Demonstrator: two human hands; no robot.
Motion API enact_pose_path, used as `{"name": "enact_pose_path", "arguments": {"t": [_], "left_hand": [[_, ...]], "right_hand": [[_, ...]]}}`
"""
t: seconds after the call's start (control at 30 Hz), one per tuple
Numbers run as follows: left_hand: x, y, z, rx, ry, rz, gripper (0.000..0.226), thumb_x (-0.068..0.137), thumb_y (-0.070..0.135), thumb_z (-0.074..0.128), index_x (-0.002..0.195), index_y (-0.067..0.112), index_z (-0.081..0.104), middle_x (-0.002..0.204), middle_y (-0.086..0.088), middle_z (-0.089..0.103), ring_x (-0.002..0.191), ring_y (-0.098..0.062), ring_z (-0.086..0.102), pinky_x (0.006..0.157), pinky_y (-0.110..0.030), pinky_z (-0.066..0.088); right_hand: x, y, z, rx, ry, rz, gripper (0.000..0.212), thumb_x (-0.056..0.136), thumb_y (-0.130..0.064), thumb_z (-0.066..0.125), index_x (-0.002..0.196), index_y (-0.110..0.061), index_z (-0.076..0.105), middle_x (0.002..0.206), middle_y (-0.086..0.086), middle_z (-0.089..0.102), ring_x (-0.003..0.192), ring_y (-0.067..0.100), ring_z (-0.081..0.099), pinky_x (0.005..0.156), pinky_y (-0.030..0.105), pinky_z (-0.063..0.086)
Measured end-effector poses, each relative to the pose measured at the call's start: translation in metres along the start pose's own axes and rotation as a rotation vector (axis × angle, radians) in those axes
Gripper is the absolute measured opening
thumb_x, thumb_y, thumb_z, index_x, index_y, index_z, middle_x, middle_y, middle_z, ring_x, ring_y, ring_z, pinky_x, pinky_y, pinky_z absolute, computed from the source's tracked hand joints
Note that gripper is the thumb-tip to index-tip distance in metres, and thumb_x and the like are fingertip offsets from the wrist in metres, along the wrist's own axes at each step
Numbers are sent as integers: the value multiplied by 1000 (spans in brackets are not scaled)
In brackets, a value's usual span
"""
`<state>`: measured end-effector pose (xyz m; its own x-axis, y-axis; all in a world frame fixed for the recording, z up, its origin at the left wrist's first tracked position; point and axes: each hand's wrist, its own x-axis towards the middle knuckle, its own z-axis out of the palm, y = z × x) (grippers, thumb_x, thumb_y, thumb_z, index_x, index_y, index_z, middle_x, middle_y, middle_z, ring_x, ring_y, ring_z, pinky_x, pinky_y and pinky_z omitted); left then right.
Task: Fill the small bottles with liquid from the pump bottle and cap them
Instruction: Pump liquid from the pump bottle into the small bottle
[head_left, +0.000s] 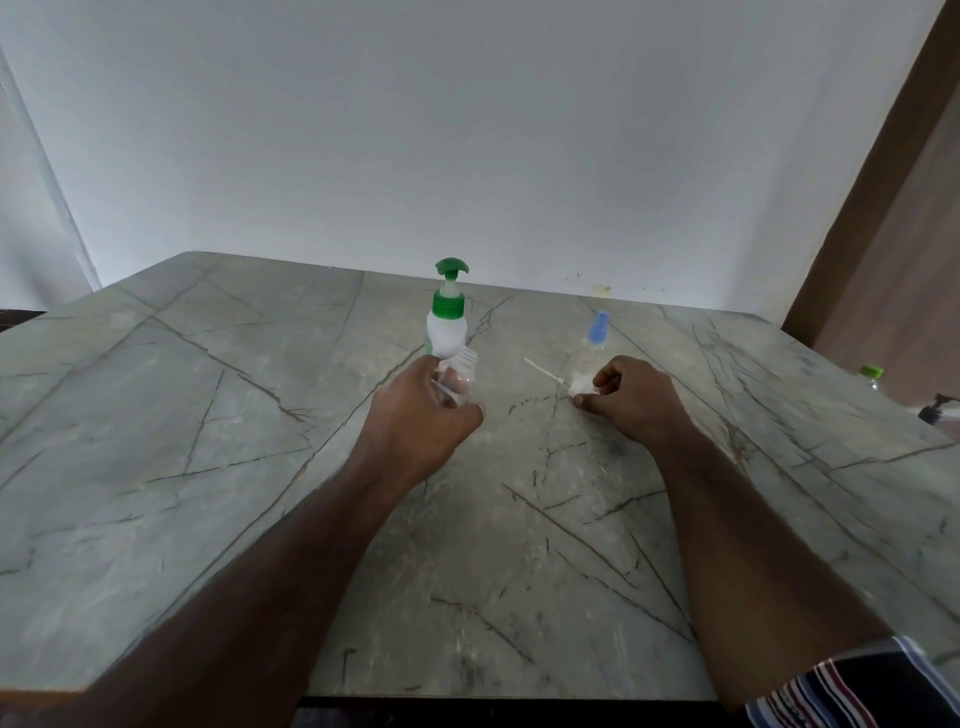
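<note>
Left hand (423, 410): gripped uncapped small clear plastic bottle (457, 376).
Right hand (631, 397): pinched white spray cap (579, 385).
Next, likely: fill at far green-topped pump bottle (447, 325).

Soft, even, slightly dim daylight is falling across the scene, giving everything a cool grey cast. The table (208, 415) is showing only faint, diffuse shadows beside the forearms and no glare. The wide-angle lens is bending straight lines: the table's far edge is bowing and the wall's (467, 130) corners are leaning inward. Fine detail is looking smeared and soft, most of all toward the near edge.
</note>
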<state>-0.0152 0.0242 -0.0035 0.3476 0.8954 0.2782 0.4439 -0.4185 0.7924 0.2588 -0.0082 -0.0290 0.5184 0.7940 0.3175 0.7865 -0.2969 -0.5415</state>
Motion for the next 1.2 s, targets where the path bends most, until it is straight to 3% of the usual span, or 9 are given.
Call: {"name": "enact_pose_path", "arguments": {"t": [0.23, 0.43, 0.57, 0.67, 0.8, 0.87, 0.97, 1.1, 1.2], "left_hand": [[1, -2, 0, -4, 2, -1, 33, 84, 31, 75, 109, 26, 54, 100, 11, 64, 83, -5, 61, 63, -19, 43], [3, -2, 1, -18, 40, -7, 39, 88, 32, 74, 119, 20, 54, 109, 12, 57, 89, -10, 59, 71, -24, 42], [5, -1, 0, -44, 96, -10, 33, 88, 33, 73, 111, 23, 52, 99, 12, 57, 75, -4, 55, 63, -20, 40], [6, -2, -1, -55, 131, -23, 30, 88, 33, 73, 106, 21, 52, 90, 12, 58, 75, -8, 58, 57, -19, 39], [9, -4, -3, -68, 181, -36, 43, 85, 31, 76, 119, 12, 58, 116, -1, 57, 94, -17, 55, 60, -18, 36], [10, -7, -2, -101, 166, -45, 45, 84, 29, 77, 122, 12, 58, 121, -2, 57, 97, -18, 57, 61, -18, 38], [11, -10, -1, -176, 134, -50, 35, 82, 28, 78, 111, 18, 61, 109, -1, 66, 88, -18, 63, 64, -28, 48], [11, -11, -2, -236, 89, -79, 37, 80, 31, 78, 111, 24, 59, 101, 4, 69, 85, -19, 67, 69, -36, 56], [9, -9, -2, -303, 11, -62, 32, 82, 28, 78, 108, 26, 60, 97, 3, 71, 81, -17, 69, 62, -31, 55]], "right_hand": [[0, 0, -1, 17, -9, 18, 44, 74, -46, 82, 100, -16, 65, 94, 0, 67, 87, 16, 61, 69, 28, 45], [-12, -34, -17, 274, 184, -28, 31, 81, -39, 78, 103, -20, 66, 90, -3, 67, 80, 11, 62, 74, 29, 50], [-20, -85, -24, 582, -104, -154, 47, 84, -35, 76, 125, -21, 59, 110, 0, 68, 96, 16, 66, 73, 28, 53], [-18, -118, -21, 678, -310, -200, 65, 86, -34, 75, 143, -26, 43, 137, 1, 56, 115, 16, 60, 92, 40, 54], [-7, -145, -18, 799, -444, -164, 79, 85, -22, 77, 150, -30, 32, 154, 4, 41, 135, 23, 45, 108, 49, 41], [-4, -151, -14, 817, -518, -136, 82, 84, -15, 77, 151, -28, 32, 153, 4, 43, 135, 23, 45, 110, 50, 37], [-5, -152, -5, 829, -580, -105, 69, 84, -12, 75, 143, -24, 43, 136, -2, 59, 125, 20, 55, 111, 51, 38], [-10, -149, -5, 823, -529, -138, 52, 91, -14, 69, 139, -20, 49, 132, 2, 58, 113, 16, 62, 94, 36, 54], [-14, -137, -7, 776, -467, -167, 50, 94, -21, 67, 140, -25, 49, 135, -1, 56, 117, 18, 59, 99, 43, 53]]}}
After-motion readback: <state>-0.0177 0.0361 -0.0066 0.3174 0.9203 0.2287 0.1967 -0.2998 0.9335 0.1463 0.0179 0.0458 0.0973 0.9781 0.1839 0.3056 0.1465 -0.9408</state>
